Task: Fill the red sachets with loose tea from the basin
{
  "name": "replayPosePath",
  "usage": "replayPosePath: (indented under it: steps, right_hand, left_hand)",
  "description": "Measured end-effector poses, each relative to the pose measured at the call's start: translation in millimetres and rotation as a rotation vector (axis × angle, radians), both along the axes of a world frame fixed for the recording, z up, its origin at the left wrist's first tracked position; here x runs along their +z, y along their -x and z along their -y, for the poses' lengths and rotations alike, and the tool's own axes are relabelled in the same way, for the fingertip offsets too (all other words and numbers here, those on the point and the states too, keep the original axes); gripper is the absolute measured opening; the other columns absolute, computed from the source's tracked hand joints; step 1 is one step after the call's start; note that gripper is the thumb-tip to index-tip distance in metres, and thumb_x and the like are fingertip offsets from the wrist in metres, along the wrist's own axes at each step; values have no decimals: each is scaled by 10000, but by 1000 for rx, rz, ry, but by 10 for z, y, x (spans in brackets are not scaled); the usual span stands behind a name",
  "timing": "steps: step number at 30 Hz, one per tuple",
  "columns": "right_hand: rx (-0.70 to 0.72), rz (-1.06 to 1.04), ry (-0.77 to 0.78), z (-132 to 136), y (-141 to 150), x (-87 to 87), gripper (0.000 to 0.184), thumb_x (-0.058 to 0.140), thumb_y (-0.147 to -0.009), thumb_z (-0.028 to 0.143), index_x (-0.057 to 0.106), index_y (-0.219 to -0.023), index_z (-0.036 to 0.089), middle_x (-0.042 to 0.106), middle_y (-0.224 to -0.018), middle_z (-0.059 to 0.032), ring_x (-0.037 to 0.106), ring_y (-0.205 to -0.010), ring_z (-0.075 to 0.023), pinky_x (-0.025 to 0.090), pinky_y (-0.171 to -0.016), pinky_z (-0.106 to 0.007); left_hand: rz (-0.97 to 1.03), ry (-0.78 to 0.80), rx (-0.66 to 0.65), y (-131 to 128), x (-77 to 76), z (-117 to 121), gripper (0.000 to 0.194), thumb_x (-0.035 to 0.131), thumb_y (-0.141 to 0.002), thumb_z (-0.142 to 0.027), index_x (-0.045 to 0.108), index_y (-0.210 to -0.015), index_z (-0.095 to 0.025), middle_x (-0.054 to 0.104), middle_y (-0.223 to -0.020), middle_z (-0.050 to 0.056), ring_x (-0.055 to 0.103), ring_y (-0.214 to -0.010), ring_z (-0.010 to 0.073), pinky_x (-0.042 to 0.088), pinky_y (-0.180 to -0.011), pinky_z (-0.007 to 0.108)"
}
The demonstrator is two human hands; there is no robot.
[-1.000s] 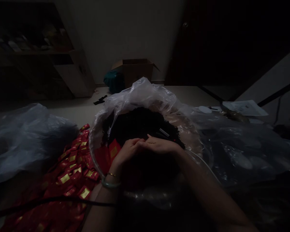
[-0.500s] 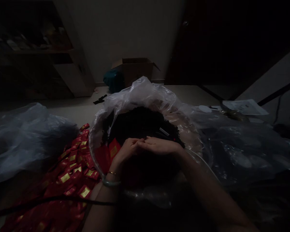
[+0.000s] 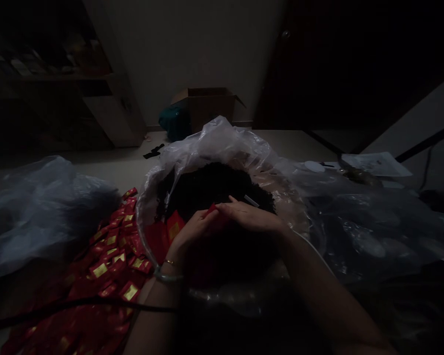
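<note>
Bridging left grip (image 3: 193,228), right grip (image 3: 250,216), red packet (image 3: 211,209) (shadowed)

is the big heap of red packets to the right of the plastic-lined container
No, the heap of red packets lies on the left side of the plastic-lined container in this view.

Teal bag (image 3: 174,123) beside open cardboard box (image 3: 211,111).

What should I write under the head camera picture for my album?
Something red peeks out between the left hand and right hand, above dark, crumbly stuff in crinkly plastic, beside red packets.
</note>
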State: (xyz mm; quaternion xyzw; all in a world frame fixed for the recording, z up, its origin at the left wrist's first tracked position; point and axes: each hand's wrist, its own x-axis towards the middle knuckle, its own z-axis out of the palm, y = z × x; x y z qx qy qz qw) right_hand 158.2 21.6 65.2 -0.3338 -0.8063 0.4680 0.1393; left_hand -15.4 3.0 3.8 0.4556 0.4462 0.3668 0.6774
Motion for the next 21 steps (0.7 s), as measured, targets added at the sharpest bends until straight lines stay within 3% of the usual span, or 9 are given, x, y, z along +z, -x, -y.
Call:
replayPosePath:
  steps: [5,8,12,15,17,19,21]
  right_hand:
    - [10,-21,14,-49,-49,3,752,178,-825,732,695,-920,194,701,-934,-18,621,-998,-217,-10,-1143,-489]
    - [-22,-47,32,-34,-40,28,773,186,-819,741,701,-874,166,708,-855,-29,646,-916,-215,82,-1140,-488]
    - [-112,-118,61,46,-11,118,721,263,-845,698,692,-965,131,711,-934,-88,639,-957,-238,325,-1035,-481]
    - [-207,-243,38,53,-57,184,591,316,-897,589,661,-1048,133,705,-976,-103,636,-982,-229,430,-946,-428]
    - [-292,-269,-61,15,-127,188,468,378,-910,497,647,-1076,152,698,-994,-96,635,-988,-222,451,-926,-408]
    - [-238,-125,-190,-33,-196,128,384,530,-851,421,619,-1148,195,651,-1142,-94,565,-1128,-248,412,-980,-426]
    - [-50,162,-272,-60,-221,-8,618,706,-711,341,514,-1294,272,440,-1417,-81,320,-1347,-302,305,-1065,-475]
  left_hand:
    - [1,-14,-28,1,-15,-23,453,653,-694,-520,698,-905,-122,661,-740,26,535,-621,118,384,-556,212]
    - [-17,1,-40,9,30,-38,431,723,-629,-476,701,-864,-115,649,-699,13,529,-584,102,370,-540,200]
    - [33,20,5,18,110,-24,439,758,-577,-469,702,-837,-120,647,-683,10,534,-574,97,388,-556,203]
    - [38,22,86,45,133,-12,415,749,-588,-471,697,-812,-126,632,-645,-4,513,-534,84,384,-524,193]
    - [39,19,160,76,122,-19,372,740,-608,-454,684,-778,-127,621,-626,-10,504,-515,81,383,-499,188]
    - [87,45,227,113,97,-35,340,718,-642,-448,669,-754,-131,624,-629,-6,516,-517,86,401,-496,189]
    - [186,113,283,154,73,-49,342,673,-695,-465,665,-783,-135,646,-668,11,556,-556,100,439,-525,196]
